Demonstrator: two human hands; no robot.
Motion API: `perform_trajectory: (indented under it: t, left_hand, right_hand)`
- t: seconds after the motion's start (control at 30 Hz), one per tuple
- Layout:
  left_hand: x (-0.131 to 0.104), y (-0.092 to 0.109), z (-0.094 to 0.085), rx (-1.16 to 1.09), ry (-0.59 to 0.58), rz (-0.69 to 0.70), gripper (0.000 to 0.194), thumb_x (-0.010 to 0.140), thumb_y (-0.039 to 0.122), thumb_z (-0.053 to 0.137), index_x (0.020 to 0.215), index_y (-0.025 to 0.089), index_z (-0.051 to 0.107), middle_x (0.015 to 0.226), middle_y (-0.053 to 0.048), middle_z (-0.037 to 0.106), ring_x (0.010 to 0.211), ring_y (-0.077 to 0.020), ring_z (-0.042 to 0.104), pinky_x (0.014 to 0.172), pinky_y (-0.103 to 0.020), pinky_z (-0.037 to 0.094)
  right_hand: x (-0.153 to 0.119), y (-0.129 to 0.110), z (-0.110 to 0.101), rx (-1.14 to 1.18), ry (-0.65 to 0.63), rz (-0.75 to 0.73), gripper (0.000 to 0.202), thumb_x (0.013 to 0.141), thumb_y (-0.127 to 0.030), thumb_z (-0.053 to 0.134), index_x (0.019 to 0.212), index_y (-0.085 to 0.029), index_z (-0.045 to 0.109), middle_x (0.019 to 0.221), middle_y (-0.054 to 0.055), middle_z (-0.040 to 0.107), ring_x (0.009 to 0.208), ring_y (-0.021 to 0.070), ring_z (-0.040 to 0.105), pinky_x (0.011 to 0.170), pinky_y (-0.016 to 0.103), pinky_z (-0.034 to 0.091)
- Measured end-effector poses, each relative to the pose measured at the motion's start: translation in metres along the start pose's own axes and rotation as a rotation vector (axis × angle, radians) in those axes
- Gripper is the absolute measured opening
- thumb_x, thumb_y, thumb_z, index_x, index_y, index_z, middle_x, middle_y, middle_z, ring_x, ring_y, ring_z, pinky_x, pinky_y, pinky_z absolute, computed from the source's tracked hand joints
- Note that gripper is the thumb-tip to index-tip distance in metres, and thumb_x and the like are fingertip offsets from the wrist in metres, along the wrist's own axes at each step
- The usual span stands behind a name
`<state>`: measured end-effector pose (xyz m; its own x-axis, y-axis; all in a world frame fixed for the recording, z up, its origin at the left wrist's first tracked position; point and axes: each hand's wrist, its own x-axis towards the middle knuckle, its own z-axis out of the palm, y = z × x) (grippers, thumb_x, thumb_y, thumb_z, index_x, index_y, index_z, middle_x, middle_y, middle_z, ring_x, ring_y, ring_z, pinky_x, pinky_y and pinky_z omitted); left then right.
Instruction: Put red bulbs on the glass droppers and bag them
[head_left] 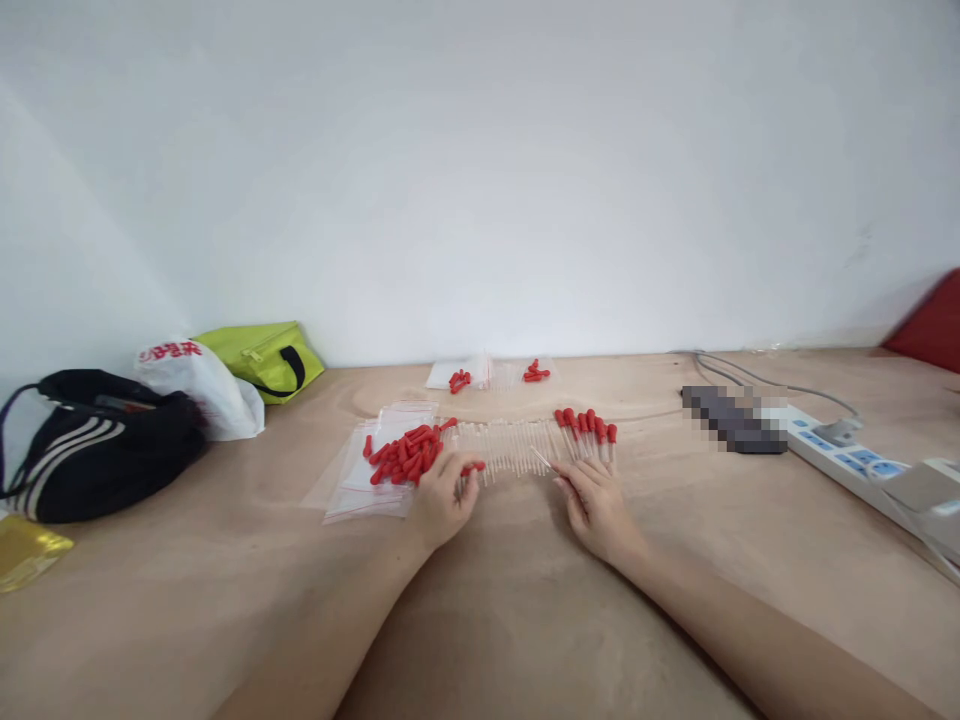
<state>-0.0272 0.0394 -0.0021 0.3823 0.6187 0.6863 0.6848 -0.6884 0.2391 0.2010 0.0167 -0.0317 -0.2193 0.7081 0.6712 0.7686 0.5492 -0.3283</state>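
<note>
My left hand (444,502) pinches a red rubber dropper bulb (474,467) at the near edge of a pile of red bulbs (409,455). The pile rests on clear zip bags (352,485). Between my hands lies a row of thin clear glass tubes (510,445), side by side. My right hand (596,505) is closed on one thin glass tube (541,458), which points left and away from me. Just beyond that hand are several droppers with red bulbs fitted (589,425), their bulbs at the far end.
More red bulbs (460,380) and another small group (536,372) lie on bags near the wall. At left stand a black bag (105,440), a white plastic bag (202,385) and a green bag (262,355). A power strip (847,455) with cables and a dark blurred object (735,420) lie right.
</note>
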Motion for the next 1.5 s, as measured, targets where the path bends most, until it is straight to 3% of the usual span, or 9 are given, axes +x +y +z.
perform_trajectory:
  t: [0.13, 0.27, 0.37, 0.57, 0.77, 0.93, 1.1, 1.5]
  left_hand:
    - [-0.006, 0.018, 0.0, -0.067, -0.353, 0.164, 0.021, 0.075, 0.01, 0.041, 0.09, 0.018, 0.053, 0.08, -0.004, 0.056, 0.072, -0.0148, 0.054, 0.066, -0.026, 0.046]
    - [-0.005, 0.017, -0.008, -0.285, -0.514, 0.167, 0.037, 0.066, 0.017, 0.051, 0.103, 0.018, 0.051, 0.101, -0.009, 0.054, 0.089, -0.0191, 0.053, 0.079, -0.031, 0.046]
    - [-0.004, 0.008, -0.011, -0.41, -0.6, 0.136, 0.048, 0.06, 0.011, 0.048, 0.108, 0.021, 0.051, 0.115, -0.006, 0.051, 0.103, -0.0205, 0.05, 0.09, -0.034, 0.041]
    - [-0.004, -0.001, -0.007, -0.377, -0.542, 0.034, 0.042, 0.068, 0.002, 0.034, 0.092, 0.023, 0.062, 0.104, -0.002, 0.061, 0.097, -0.0149, 0.055, 0.086, -0.032, 0.043]
    - [-0.002, 0.009, -0.006, -0.3, -0.482, 0.026, 0.019, 0.082, 0.019, 0.044, 0.092, 0.021, 0.06, 0.091, -0.004, 0.058, 0.082, -0.0138, 0.056, 0.073, -0.026, 0.046]
    - [0.0, 0.014, -0.006, -0.208, -0.437, -0.017, 0.011, 0.083, 0.024, 0.046, 0.087, 0.02, 0.055, 0.083, -0.002, 0.061, 0.078, -0.0151, 0.055, 0.073, -0.029, 0.042]
    - [0.001, 0.017, -0.008, -0.069, -0.422, 0.024, 0.01, 0.082, 0.026, 0.049, 0.087, 0.021, 0.056, 0.083, 0.0, 0.065, 0.079, -0.017, 0.054, 0.074, -0.033, 0.035]
    - [0.0, 0.017, -0.005, -0.105, -0.383, 0.034, 0.017, 0.087, 0.026, 0.042, 0.081, 0.02, 0.057, 0.079, 0.001, 0.067, 0.072, -0.0135, 0.058, 0.074, -0.031, 0.033]
  right_hand:
    - [-0.005, -0.003, -0.006, 0.036, -0.026, 0.012, 0.019, 0.085, -0.018, 0.037, 0.091, -0.018, 0.055, 0.072, 0.003, 0.059, 0.069, 0.0173, 0.051, 0.065, 0.031, 0.031]
    - [0.0, -0.004, -0.006, 0.041, -0.053, 0.012, 0.018, 0.085, -0.019, 0.039, 0.089, -0.018, 0.056, 0.075, 0.004, 0.061, 0.072, 0.0175, 0.052, 0.067, 0.032, 0.032]
    - [0.002, -0.004, -0.005, 0.047, -0.073, 0.006, 0.017, 0.085, -0.02, 0.039, 0.086, -0.019, 0.056, 0.075, 0.004, 0.061, 0.072, 0.0172, 0.052, 0.069, 0.032, 0.031]
    - [0.002, -0.004, -0.007, 0.031, -0.105, 0.008, 0.017, 0.085, -0.019, 0.038, 0.085, -0.019, 0.055, 0.076, 0.003, 0.061, 0.072, 0.0159, 0.053, 0.069, 0.031, 0.031]
    - [0.003, -0.004, -0.008, 0.022, -0.136, -0.009, 0.016, 0.085, -0.019, 0.039, 0.084, -0.019, 0.055, 0.076, 0.002, 0.061, 0.072, 0.0151, 0.053, 0.07, 0.03, 0.031]
    - [0.004, -0.007, -0.011, 0.032, -0.195, -0.06, 0.016, 0.085, -0.017, 0.039, 0.085, -0.02, 0.055, 0.078, 0.002, 0.062, 0.073, 0.0135, 0.054, 0.074, 0.03, 0.03]
    - [0.005, -0.011, -0.012, 0.053, -0.248, -0.089, 0.017, 0.085, -0.016, 0.039, 0.085, -0.02, 0.055, 0.08, 0.002, 0.062, 0.077, 0.0134, 0.055, 0.078, 0.032, 0.028]
    - [0.004, -0.01, -0.012, 0.07, -0.3, -0.159, 0.023, 0.087, -0.017, 0.037, 0.091, -0.021, 0.059, 0.076, 0.002, 0.062, 0.07, 0.0122, 0.054, 0.069, 0.028, 0.027]
